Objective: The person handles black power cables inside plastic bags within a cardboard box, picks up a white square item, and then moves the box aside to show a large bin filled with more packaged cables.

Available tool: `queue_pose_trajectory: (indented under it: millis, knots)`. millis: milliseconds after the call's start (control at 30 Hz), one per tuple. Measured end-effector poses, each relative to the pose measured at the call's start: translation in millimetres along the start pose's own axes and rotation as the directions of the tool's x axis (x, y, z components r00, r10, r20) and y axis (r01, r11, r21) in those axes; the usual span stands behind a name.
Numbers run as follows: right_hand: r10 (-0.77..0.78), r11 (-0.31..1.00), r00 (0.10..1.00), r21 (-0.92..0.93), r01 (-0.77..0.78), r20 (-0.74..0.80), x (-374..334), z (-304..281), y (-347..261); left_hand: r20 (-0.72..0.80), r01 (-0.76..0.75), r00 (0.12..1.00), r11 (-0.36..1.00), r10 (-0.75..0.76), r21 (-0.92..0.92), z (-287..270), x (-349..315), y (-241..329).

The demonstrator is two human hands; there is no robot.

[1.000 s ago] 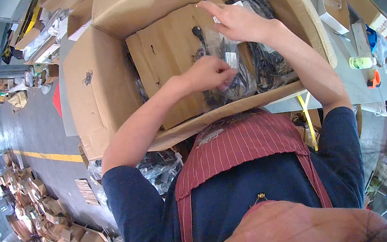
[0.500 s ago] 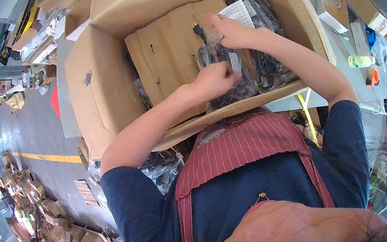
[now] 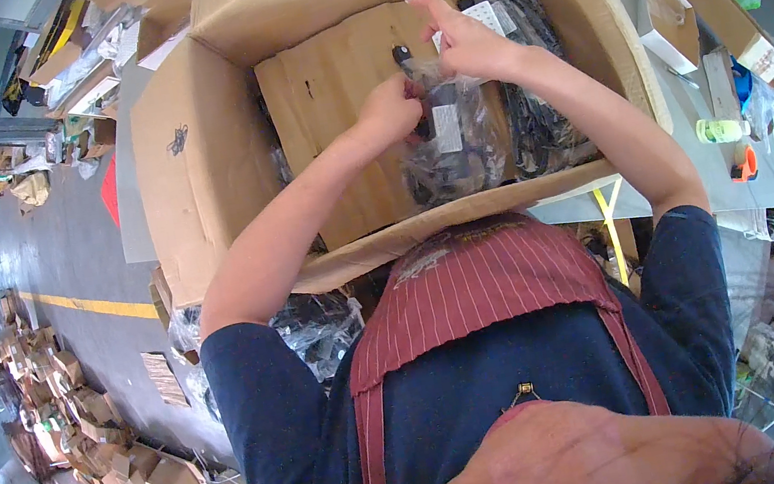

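Inside a large cardboard box (image 3: pixel 182 163), a clear plastic bag (image 3: pixel 482 141) with a black power cable in it lies on a brown cardboard sheet (image 3: pixel 331 79). A white label (image 3: pixel 447 128) shows on the bag, and a black plug (image 3: pixel 402 55) lies at its upper end. My left hand (image 3: pixel 390 112) is closed on the bag's left edge, its fingertips partly hidden. Over the bag's upper end is my right hand (image 3: pixel 474 44), fingers apart, one stretched out and the others bent. A white dotted sheet (image 3: pixel 483 19) lies just beyond it.
More bagged black cables (image 3: pixel 539 116) fill the box's right side. To the right, a small white carton (image 3: pixel 664 21), a green-labelled bottle (image 3: pixel 722 129) and an orange tape roll (image 3: pixel 747 164) are on the grey table (image 3: pixel 692 183). Cardboard pieces (image 3: pixel 157 481) are piled at lower left.
My left hand has moved up and left to the bag's left edge. My right hand has shifted slightly right and its fingers have spread. The label on the bag now faces up.
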State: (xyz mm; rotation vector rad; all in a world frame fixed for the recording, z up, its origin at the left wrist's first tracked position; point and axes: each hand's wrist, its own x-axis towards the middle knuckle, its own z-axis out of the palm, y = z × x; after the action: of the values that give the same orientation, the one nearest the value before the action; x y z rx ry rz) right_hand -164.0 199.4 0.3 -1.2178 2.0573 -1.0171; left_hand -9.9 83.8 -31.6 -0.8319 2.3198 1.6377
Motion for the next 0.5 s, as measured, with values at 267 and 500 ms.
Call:
queue_pose_trajectory:
  millis: [267, 500]
  knots:
    - [0.051, 0.882, 0.996, 0.464, -0.080, 0.074, -10.8, -17.6, -27.4, 0.207, 0.115, 0.978, 0.916, -0.036, -0.383, -8.6, 2.6, 2.2]
    - [-0.002, 0.903, 1.000, 0.430, 0.009, -0.016, -11.4, -31.5, -28.2, 0.236, 0.046, 0.972, 0.960, 0.022, -0.276, -6.0, -6.7, 12.3]
